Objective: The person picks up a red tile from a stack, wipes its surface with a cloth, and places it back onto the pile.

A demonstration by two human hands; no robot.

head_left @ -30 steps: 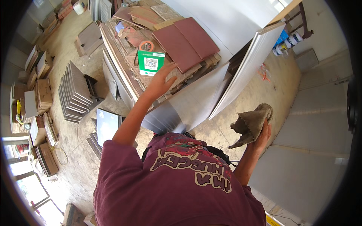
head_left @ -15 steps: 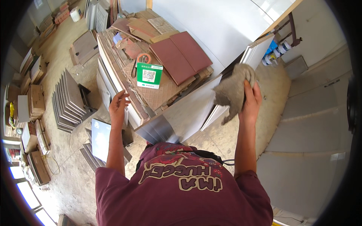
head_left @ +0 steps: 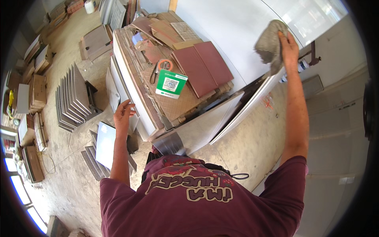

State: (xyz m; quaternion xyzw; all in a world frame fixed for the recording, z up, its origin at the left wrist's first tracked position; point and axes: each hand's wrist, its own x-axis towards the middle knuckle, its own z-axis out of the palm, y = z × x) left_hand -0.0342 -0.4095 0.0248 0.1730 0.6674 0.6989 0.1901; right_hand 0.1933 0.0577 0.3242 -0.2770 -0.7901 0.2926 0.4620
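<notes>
Nearest, at six o'clock: my own shoulders in a maroon printed shirt (head_left: 197, 205), filling the lower frame.

At nine o'clock from the shirt: my left hand (head_left: 124, 114), raised, fingers loosely spread and released, holding nothing; it hangs just beside the edge of the stacked white tiles (head_left: 125, 98), and I cannot tell whether it touches them.

Below that hand, at eight o'clock: a pale blue-white tile (head_left: 106, 144) leaning over darker tiles on the concrete floor (head_left: 252, 146).

Centre: a long glossy white panel (head_left: 205, 126) slanting from six towards two o'clock.

Above centre, at twelve o'clock: a pile of brown tiles bearing a green and white card (head_left: 170, 83), an orange tape roll (head_left: 165, 64) and two dark red tiles (head_left: 203, 67).

At ten o'clock: a row of grey tiles (head_left: 73, 98) standing on edge.

Farthest, at two o'clock: my right hand (head_left: 288, 47), arm fully stretched, fingers clenched around a grey rag (head_left: 270, 41), pressed to the upper end of a big white slab (head_left: 241, 27).
</notes>
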